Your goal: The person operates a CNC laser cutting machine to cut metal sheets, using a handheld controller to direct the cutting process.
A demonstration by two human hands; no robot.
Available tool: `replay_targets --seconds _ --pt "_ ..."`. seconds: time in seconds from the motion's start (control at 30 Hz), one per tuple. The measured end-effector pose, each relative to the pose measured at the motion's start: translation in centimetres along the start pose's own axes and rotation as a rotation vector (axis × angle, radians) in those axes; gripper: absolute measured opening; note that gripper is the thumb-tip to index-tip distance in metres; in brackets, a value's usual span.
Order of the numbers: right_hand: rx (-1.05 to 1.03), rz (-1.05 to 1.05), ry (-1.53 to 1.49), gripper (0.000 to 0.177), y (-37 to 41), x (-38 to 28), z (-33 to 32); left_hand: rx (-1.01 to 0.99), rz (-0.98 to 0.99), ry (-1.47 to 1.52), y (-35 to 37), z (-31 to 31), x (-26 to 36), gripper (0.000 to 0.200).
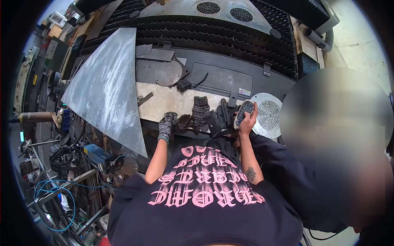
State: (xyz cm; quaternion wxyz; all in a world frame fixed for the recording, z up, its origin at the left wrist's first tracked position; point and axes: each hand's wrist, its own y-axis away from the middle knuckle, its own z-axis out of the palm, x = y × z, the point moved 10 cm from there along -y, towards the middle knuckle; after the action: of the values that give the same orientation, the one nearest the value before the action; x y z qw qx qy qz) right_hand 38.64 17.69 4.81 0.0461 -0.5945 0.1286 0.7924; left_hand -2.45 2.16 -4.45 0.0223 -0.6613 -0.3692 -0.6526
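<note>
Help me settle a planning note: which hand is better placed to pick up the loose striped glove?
Probably the left: the left hand is near the striped glove, and no object shows clearly in its grasp. The right hand holds an oval object.

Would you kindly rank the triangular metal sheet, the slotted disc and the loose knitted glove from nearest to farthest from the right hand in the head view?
1. Slotted disc: just right of the right hand.
2. Loose knitted glove: left of that hand.
3. Triangular metal sheet: far left.
</note>
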Motion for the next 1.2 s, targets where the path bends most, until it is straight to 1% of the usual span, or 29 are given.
replay_targets --seconds 0.07,0.17,0.2,0.23,0.3,0.33,0.43,0.47,0.53,0.57,0.6,0.63,0.67,0.7,0.73,0.77,0.8,0.83,0.87,0.9,0.93,0.97,1.03,1.07,1.2 --pt "-0.016 0.016 0.022 0.066 0.0 1.1 -0.3 -0.005 -0.057 0.073 0.1 0.2 -0.1 0.037" --pt "-0.082 0.064 0.065 0.066 0.7 2.8 0.2 0.029 -0.158 0.004 0.7 -0.1 -0.2 0.043" --pt "-0.077 0.02 0.073 0.067 1.1 2.8 0.7 0.047 -0.087 -0.073 -0.2 -0.5 -0.8 0.048" --pt "-0.071 -0.024 0.077 0.067 1.4 2.8 1.4 0.041 -0.047 -0.145 -0.7 -0.7 -1.1 0.049" --pt "-0.155 0.015 0.094 0.067 1.9 3.2 2.7 0.056 0.053 -0.272 -0.2 -0.5 0.3 0.047" --pt "-0.16 -0.006 0.102 0.066 2.3 2.2 3.3 -0.026 -0.023 -0.273 -1.9 -0.6 -2.9 0.047" --pt "-0.204 -0.067 0.107 0.066 2.7 0.5 4.1 -0.073 0.196 -0.415 -2.5 -0.1 -2.1 0.047" --pt "-0.232 -0.072 0.143 0.066 2.8 0.2 4.4 -0.013 -0.054 -0.046 -0.7 -0.1 -1.3 0.039" --pt "-0.271 -0.208 0.3 0.065 2.3 1.4 3.8 0.01 0.026 -0.229 -0.8 -0.7 -0.8 0.039" --pt "-0.282 -0.175 0.295 0.065 2.6 0.3 5.1 0.02 0.073 -0.318 -0.3 -0.3 1.0 0.039" --pt "-0.282 -0.092 0.281 0.065 3.3 -0.8 5.6 0.003 -0.058 -0.046 0.7 0.0 0.9 0.037" --pt "-0.313 -0.216 0.395 0.065 2.4 1.4 4.9 -0.073 0.061 -0.425 -0.2 0.1 0.8 0.034" --pt "-0.294 -0.211 0.404 0.064 2.3 2.3 4.7 -0.103 0.205 -0.796 -1.1 0.2 0.3 0.033" --pt "-0.301 -0.242 0.48 0.063 2.3 2.5 4.8 -0.093 0.444 -0.989 -2.4 0.2 -2.3 0.034" --pt "-0.306 -0.346 0.618 0.061 2.5 2.0 4.9 -0.152 0.19 -0.931 -2.9 0.2 -2.7 0.035" --pt "-0.315 -0.297 0.493 0.061 2.6 2.1 5.0 -0.162 0.266 -0.96 -3.3 0.1 -3.1 0.035" --pt "-0.305 -0.328 0.55 0.06 2.7 1.7 4.9 -0.185 0.217 -0.831 -5.6 -0.6 -6.3 0.035" --pt "-0.295 -0.313 0.484 0.06 3.0 0.8 5.1 -0.09 -0.207 -0.189 -3.2 -1.0 -5.7 0.037" --pt "-0.297 -0.291 0.414 0.059 2.8 1.2 5.1 -0.138 -0.194 0.363 -8.0 -1.7 -12.9 0.038" --pt "-0.311 -0.323 0.424 0.06 3.0 0.3 5.3 -0.197 -0.23 0.913 -11.6 -2.0 -18.5 0.039" --pt "-0.314 -0.332 0.472 0.06 3.1 -0.4 5.5 -0.21 0.006 0.372 -10.1 -2.0 -14.4 0.038" --pt "-0.33 -0.337 0.518 0.061 3.2 -0.8 5.7 -0.117 0.213 -0.173 -8.0 -2.1 -9.7 0.038" --pt "-0.368 -0.371 0.553 0.06 3.4 -1.1 6.4 -0.056 0.016 -0.038 -4.6 -1.6 -5.8 0.039" --pt "-0.385 -0.384 0.573 0.06 3.5 -1.2 6.5 -0.027 -0.086 0.027 -3.8 -1.2 -5.3 0.039" --pt "-0.384 -0.367 0.567 0.062 3.3 -1.2 6.2 -0.043 0.019 -0.089 -3.8 -0.6 -3.8 0.037"
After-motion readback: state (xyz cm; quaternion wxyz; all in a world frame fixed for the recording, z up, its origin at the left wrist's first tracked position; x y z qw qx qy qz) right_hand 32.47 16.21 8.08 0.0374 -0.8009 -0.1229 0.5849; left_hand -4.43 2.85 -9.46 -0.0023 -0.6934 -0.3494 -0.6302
